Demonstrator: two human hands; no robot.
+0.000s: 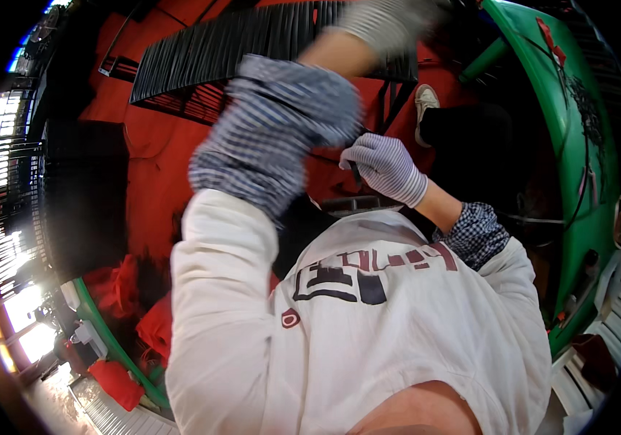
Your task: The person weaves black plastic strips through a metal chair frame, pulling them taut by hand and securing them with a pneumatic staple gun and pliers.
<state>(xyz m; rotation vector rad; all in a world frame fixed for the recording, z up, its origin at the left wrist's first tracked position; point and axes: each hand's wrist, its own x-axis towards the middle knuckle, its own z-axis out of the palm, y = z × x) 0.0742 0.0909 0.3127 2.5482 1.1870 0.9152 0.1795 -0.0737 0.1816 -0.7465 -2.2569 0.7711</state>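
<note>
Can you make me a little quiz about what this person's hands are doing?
1. True or false: both hands wear striped gloves.
2. What does the right hand grip? A) a thin dark rod B) a red cup C) a sponge
3. Which hand is lifted near the black slatted rack and looks blurred?

Key:
1. True.
2. A: the thin dark rod sits in its closed fingers.
3. The left hand, near the top of the picture; whether it holds anything cannot be told.

striped white knit glove on the right hand [385, 168] | blue-and-white checked cloth sleeve [274, 134] | white cotton shirt [368, 326] bore dark and red print | curved green metal frame [578, 109] | red fabric [151, 138]
</note>
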